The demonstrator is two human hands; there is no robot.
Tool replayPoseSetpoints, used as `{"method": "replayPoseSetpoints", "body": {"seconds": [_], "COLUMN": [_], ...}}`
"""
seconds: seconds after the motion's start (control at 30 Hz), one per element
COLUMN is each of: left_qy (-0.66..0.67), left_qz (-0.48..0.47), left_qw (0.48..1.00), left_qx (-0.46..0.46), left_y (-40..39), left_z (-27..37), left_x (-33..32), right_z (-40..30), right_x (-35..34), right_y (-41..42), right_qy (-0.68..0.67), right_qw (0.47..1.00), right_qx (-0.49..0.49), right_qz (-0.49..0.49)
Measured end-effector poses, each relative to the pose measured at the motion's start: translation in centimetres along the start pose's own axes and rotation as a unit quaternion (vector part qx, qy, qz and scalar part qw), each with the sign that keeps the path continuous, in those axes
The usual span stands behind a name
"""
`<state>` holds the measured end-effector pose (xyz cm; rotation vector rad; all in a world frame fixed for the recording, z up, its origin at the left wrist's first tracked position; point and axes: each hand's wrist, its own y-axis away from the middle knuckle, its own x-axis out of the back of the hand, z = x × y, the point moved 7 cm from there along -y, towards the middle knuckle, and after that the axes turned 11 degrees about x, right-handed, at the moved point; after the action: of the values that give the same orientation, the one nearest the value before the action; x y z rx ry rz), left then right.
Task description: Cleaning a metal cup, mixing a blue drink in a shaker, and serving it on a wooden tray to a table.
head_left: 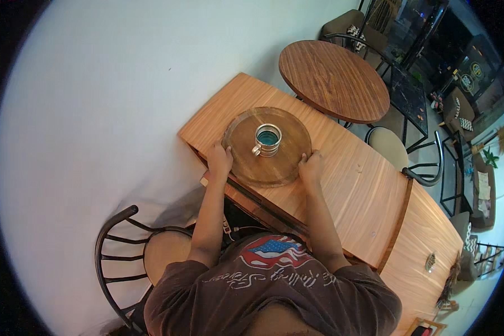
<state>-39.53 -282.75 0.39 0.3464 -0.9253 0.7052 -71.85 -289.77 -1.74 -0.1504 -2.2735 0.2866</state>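
Note:
A round wooden tray (pixel 248 168) is on or just above the light wood table (pixel 357 189); I cannot tell if it is lifted. Near its middle stands a ribbed metal cup (pixel 269 148) with a bluish-green inside, its handle pointing down and left. My left hand (pixel 220 159) grips the tray's left edge, thumb on the rim. On the opposite edge my right hand (pixel 311 167) holds the tray in the same way, its fingers partly hidden beneath.
A round brown table (pixel 335 80) stands close beyond the table. Chairs flank me: a black-railed one (pixel 168 252) at lower left, another (pixel 388 147) at right. A white wall (pixel 109 105) borders the left side. A small object (pixel 431 262) lies on the lower counter (pixel 420 235).

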Motion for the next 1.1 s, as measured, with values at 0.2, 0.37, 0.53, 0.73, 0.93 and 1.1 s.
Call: {"method": "replayPoseSetpoints", "body": {"seconds": [0.2,0.37,0.53,0.73,0.93,1.1], "left_qy": [0.064,0.133,0.138,0.211,0.287,0.329], "left_qz": [0.031,0.041,0.034,-0.024,-0.159,-0.27], "left_qw": [0.997,0.99,0.99,0.975,0.938,0.893], "left_qx": [0.012,-0.014,-0.016,-0.067,-0.114,-0.145], "left_y": [1.0,2.3,4.0,7.2,11.2,16.7], "left_z": [-1.5,-1.3,-2.5,-1.1,0.9,2.6], "left_x": [-0.1,0.1,0.2,0.3,-1.6,-4.5], "right_z": [-0.1,1.4,-1.5,0.3,2.0,4.5], "right_x": [0.5,1.3,4.5,7.9,12.9,17.1], "right_y": [2.1,4.1,7.1,11.8,19.5,28.1], "right_qy": [-0.015,-0.036,-0.035,-0.103,-0.081,-0.067], "right_qw": [0.999,0.994,0.989,0.966,0.946,0.907], "right_qx": [0.0,-0.014,-0.04,-0.076,-0.139,-0.224], "right_qz": [0.05,0.105,0.14,0.226,0.281,0.351]}}
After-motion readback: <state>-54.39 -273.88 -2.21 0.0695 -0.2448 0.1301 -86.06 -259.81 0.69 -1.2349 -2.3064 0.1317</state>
